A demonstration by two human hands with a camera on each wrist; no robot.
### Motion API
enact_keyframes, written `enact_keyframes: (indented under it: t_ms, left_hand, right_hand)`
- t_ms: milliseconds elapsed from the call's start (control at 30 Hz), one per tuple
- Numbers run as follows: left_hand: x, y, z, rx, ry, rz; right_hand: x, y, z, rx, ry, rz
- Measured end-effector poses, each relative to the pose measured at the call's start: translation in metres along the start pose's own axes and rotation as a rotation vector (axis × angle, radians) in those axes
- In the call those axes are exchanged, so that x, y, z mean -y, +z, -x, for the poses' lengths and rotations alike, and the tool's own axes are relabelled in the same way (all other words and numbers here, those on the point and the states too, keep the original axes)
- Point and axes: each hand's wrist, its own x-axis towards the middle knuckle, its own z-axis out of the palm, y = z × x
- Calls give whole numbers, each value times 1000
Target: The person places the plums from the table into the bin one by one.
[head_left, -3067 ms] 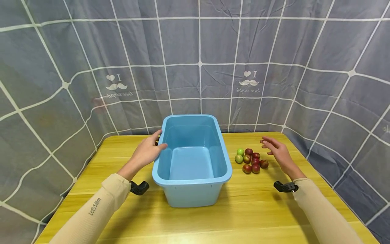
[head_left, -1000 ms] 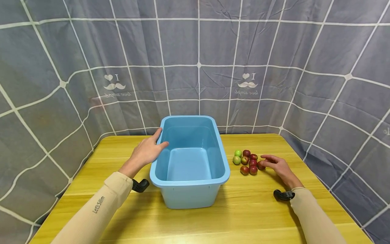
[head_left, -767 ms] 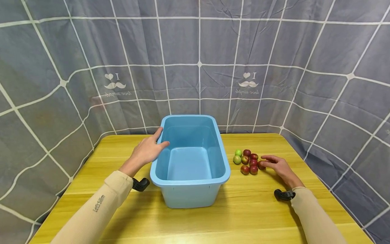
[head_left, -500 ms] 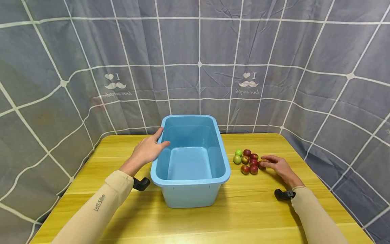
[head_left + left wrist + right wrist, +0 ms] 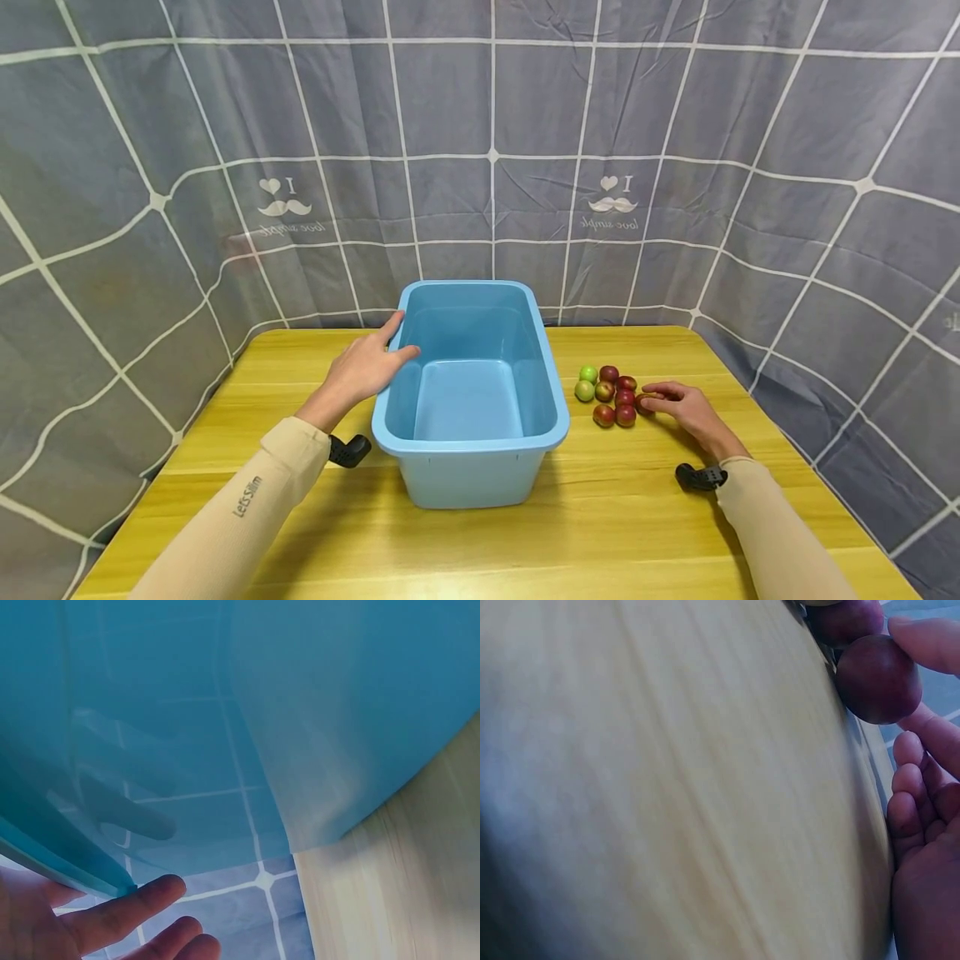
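Note:
My left hand (image 5: 362, 367) grips the left rim of a light blue plastic tub (image 5: 468, 448), thumb on the inner side and fingers outside. In the left wrist view, the fingers (image 5: 112, 919) show below the tub's rim, with the blue wall (image 5: 315, 712) filling most of the picture. My right hand (image 5: 686, 410) is low at the right end of a cluster of small fruits. Its thumb and index finger pinch a dark red plum (image 5: 879, 679), which stays beside the others on the table. The remaining fingers are curled under the palm.
Several red plums (image 5: 625, 398) and two green fruits (image 5: 585, 390) lie close together right of the tub. The tub and fruit stand on a yellow wood-grain table (image 5: 600, 525). A grey checked curtain (image 5: 450, 108) hangs behind and at both sides.
My right hand has come down from above the table to the rightmost plum and taken it between thumb and index finger. It has barely moved since. The left hand keeps its place on the tub.

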Motion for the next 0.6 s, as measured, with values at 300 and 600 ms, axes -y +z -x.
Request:
enact_keyframes:
  t_ms: [300,600]
  left_hand:
    - [-2,-2,1,16,-5,-3]
    - [-1,-1,0,10,-8,7]
  right_hand:
    - [1,1,0,-17,-12,43]
    - [1,1,1,-12,-21,35]
